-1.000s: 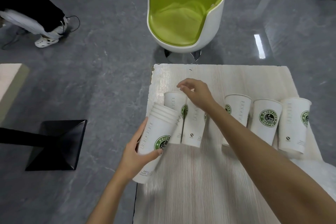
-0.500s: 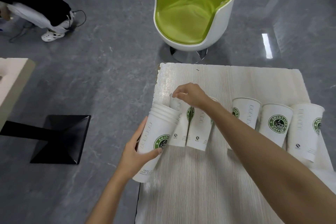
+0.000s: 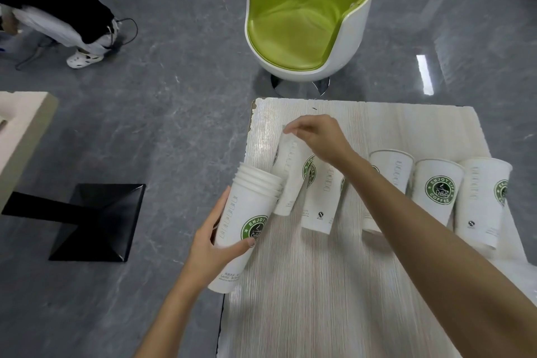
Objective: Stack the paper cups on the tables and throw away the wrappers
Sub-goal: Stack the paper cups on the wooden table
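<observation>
While left hand (image 3: pixel 212 244) grips cup stack (image 3: pixel 247 212) over table (image 3: pixel 319 285) edge, right hand (image 3: pixel 319 136) pinches leftmost cup (image 3: pixel 289 171) by rim

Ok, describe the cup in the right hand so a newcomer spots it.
Start at the pale table before the green chair, with its row of single paper cups. Take the row's leftmost cup, beside the stack in the left hand. Only it has its rim pinched by the right hand.

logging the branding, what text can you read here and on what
"ENJOY LIFE COFFEE", "Coffee" inside: green logo on the second cup from the right.
"ENJOY": logo partly showing on the cup stack in the left hand.
Small print and vertical lettering on the cups: too blurred to read.
</observation>
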`<state>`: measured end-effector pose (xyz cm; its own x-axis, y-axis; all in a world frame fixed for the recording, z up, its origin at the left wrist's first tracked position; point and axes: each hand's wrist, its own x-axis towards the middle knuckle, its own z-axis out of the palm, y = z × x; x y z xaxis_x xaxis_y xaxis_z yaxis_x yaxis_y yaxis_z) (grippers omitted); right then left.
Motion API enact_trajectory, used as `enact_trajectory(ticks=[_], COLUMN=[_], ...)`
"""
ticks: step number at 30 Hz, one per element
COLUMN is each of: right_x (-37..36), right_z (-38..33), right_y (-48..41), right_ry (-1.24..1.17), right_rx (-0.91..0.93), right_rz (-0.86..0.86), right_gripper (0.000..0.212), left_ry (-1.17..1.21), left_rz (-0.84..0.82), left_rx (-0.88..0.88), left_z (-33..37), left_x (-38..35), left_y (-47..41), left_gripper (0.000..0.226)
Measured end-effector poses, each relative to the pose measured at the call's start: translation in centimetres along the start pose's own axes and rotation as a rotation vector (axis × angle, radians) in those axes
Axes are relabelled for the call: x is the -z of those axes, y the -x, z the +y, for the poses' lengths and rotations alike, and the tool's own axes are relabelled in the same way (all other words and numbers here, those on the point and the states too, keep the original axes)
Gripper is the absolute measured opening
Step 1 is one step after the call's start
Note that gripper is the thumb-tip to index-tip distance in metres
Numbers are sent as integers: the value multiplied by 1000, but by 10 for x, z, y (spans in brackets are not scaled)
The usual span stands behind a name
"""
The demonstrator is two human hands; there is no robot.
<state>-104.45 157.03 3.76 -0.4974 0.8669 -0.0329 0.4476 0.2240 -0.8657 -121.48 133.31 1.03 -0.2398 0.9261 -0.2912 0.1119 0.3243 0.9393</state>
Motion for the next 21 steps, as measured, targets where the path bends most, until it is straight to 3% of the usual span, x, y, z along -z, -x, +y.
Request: enact_trajectory(ticks=[12,21], right_x=[56,60], right_z=[-20,-32], right_y=[37,84], right_ry=[-58,-229], right_rx=[139,131], right_rz=[488,512], right_gripper=[16,18], left_ry=[-14,-20], left_rz=[-43,-109], left_rx=[-32,-46], left_z=[1,1], left_x=[-6,-15], left_y=[23,36], left_gripper=[96,98])
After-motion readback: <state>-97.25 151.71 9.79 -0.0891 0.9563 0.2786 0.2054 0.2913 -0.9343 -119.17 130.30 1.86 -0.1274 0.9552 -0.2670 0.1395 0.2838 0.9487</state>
